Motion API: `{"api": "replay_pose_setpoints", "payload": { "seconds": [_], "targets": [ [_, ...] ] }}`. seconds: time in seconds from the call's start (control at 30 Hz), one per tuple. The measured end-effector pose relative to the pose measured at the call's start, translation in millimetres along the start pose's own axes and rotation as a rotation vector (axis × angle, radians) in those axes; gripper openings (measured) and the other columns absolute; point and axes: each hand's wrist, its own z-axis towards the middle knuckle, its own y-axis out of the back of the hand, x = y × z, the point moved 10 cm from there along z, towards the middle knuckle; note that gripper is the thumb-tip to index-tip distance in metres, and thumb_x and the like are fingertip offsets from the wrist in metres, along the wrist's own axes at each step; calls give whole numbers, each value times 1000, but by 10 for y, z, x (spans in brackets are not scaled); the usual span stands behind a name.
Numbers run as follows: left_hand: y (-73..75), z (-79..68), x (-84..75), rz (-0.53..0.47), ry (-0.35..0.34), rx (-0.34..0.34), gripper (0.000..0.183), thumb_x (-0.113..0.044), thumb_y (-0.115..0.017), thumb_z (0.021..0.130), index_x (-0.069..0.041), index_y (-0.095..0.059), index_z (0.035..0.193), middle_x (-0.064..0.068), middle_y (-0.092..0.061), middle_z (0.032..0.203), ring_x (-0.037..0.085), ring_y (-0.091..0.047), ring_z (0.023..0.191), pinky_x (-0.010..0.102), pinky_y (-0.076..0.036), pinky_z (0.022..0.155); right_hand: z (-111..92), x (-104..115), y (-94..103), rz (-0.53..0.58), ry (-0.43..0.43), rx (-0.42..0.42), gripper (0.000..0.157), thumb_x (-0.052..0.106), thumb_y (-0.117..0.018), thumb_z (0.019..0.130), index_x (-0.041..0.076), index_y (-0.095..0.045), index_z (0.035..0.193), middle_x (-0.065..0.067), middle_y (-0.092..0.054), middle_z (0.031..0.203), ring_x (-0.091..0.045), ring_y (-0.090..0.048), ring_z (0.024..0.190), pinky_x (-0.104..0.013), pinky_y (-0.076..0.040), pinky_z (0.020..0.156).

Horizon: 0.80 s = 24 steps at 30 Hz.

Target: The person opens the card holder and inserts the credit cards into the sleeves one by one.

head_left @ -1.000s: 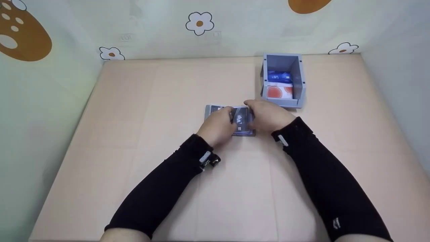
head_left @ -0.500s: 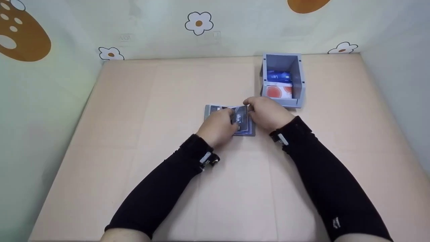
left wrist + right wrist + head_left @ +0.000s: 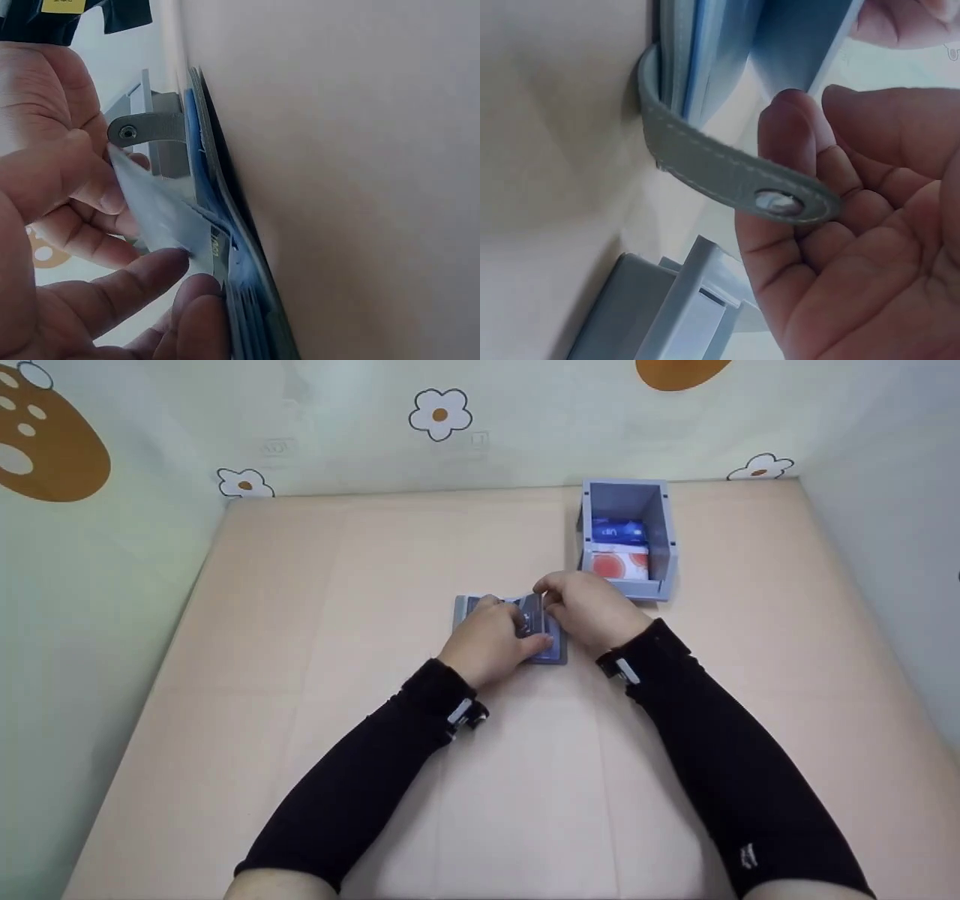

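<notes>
A grey card holder lies opened on the table, with a stack of plastic sleeves. My left hand holds it from the left, fingers curled over the sleeves and thumb laid across the lower right. In the left wrist view, its fingertips touch the sleeves. My right hand pinches the upper right corner of a raised sleeve with a dark card in it; part of the grip is hidden. Beside the right palm, a strap with a metal snap sticks out from the holder.
A grey bin stands behind the right hand at the back of the table. Inside it are a blue packet and a white box with red round prints. Flower-printed walls rise around the peach tabletop.
The right hand has moved slightly up and left, lifting the sleeve's right edge and tilting it leftward. The left thumb has stretched right, over the pages beneath.
</notes>
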Motion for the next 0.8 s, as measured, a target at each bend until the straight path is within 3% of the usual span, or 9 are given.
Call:
{"api": "replay_pose_setpoints", "payload": {
  "seconds": [0.17,0.33,0.53,0.8],
  "targets": [
    [15,8,24,-13,19,4,60,-56,-72,94,-4,-69,124,7,-57,115,23,-64,94,36,-54,82,6,38,9,40,19,-5,34,2,-61,101,3,-68,134,-13,-76,117,-29,-69,115,-46,-53,106],
    [59,11,21,-25,25,6,52,-45,-70,96,-4,-66,128,8,-62,116,24,-64,96,36,-54,82,5,37,-5,72,18,-10,42,0,-56,101,2,-61,143,-12,-76,121,-28,-68,121,-46,-52,109],
    [124,12,57,-75,67,10,61,-28,-63,95,-5,-52,150,7,-66,130,23,-61,105,38,-53,96,4,29,-21,67,7,-11,48,1,-55,102,2,-53,150,-12,-76,126,-28,-67,126,-47,-49,113],
    [233,23,107,-44,74,-49,60,-20,-61,96,-3,-50,152,10,-69,134,21,-66,111,39,-55,102,-6,60,-26,35,28,-4,47,5,-58,103,0,-53,149,-13,-75,127,-31,-67,126,-48,-49,113]
  ]
}}
